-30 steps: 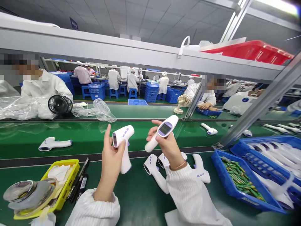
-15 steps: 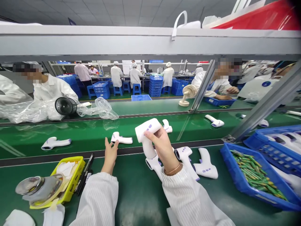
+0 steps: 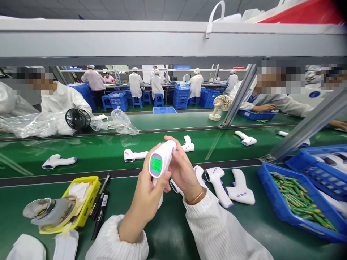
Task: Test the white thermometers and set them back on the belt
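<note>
A white infrared thermometer [image 3: 168,150] with purple buttons is raised over the table, its lit green screen [image 3: 156,165] facing me. My left hand [image 3: 148,191] is wrapped round its handle, the thumb across the front. Against the right side and far end of its body, my right hand [image 3: 184,169] is closed too; some of its fingers are hidden behind. Just right of my hands lie several more thermometers on the table, among them one with its handle toward me [image 3: 219,186] and one on its side [image 3: 241,187].
A green conveyor [image 3: 94,148] carrying spaced thermometers crosses ahead. At left are a yellow tray [image 3: 88,206], a dispenser bottle [image 3: 54,213] and black markers [image 3: 100,215]. A blue bin [image 3: 300,224] of green-yellow parts stands right. A metal post [image 3: 295,126] slants nearby; co-workers sit beyond.
My left hand has left the conveyor's edge and taken the thermometer's handle. The thermometer has turned so its screen faces me, now glowing green. My right hand has shifted to its body.
</note>
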A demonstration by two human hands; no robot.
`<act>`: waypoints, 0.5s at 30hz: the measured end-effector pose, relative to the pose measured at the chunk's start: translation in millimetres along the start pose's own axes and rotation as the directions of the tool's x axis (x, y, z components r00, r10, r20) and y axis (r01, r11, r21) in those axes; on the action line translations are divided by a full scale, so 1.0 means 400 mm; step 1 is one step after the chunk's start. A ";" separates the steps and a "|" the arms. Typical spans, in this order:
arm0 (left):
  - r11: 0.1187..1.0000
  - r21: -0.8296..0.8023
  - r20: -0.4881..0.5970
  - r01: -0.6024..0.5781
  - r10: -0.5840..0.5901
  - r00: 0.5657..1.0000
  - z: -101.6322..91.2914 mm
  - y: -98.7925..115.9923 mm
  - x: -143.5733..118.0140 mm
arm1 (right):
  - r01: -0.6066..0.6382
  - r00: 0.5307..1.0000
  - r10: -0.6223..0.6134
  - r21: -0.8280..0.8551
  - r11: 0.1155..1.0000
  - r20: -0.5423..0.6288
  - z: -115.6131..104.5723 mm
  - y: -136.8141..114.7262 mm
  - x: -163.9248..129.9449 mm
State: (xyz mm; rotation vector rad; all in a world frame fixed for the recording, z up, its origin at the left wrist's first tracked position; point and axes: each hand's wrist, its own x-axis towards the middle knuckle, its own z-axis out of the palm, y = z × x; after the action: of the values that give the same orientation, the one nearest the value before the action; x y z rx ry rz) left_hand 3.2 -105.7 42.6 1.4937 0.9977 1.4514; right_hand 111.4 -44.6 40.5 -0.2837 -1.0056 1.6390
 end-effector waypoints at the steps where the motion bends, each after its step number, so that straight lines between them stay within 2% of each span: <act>1: 1.000 0.008 0.017 0.011 -0.011 1.000 0.000 0.004 -0.001 | 0.028 0.999 -0.028 0.014 1.000 -0.020 0.000 -0.003 0.002; 9: 0.992 0.127 0.021 0.015 -0.018 1.000 0.009 0.024 -0.011 | 0.030 0.999 -0.023 0.141 0.990 -0.049 -0.009 0.012 0.005; 15: 0.992 0.128 -0.023 0.008 -0.005 1.000 0.021 0.023 -0.016 | 0.012 1.000 -0.016 0.180 0.984 0.019 -0.020 0.020 0.006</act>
State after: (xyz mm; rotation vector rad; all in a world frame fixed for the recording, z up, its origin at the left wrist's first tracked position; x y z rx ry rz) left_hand 11.4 -115.4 48.6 1.5669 1.1271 1.4259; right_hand 110.4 -38.7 30.6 -0.1382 -0.8657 1.7101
